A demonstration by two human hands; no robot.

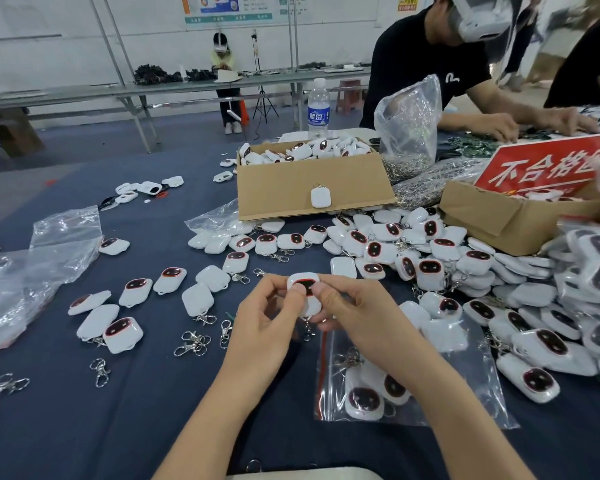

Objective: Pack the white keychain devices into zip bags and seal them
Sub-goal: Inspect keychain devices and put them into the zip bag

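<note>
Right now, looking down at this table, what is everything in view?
held keychain device: one, white, dark face, between both hands
loose keychain devices: many, white, scattered on the table, heaped at right
zip bag: one, clear, holding a few devices, under the right forearm
metal clasps: several, silver, left of the hands
cardboard boxes: two, brown, behind the hands and at right
water bottle: one, clear with blue label, behind the box
sign: one, red, far right
plastic bags: some, clear, left edge
table: one, dark blue
other people: three, two in black at right, one far back
left hand: one, bare, pinching the device
right hand: one, bare, pinching the device
</note>
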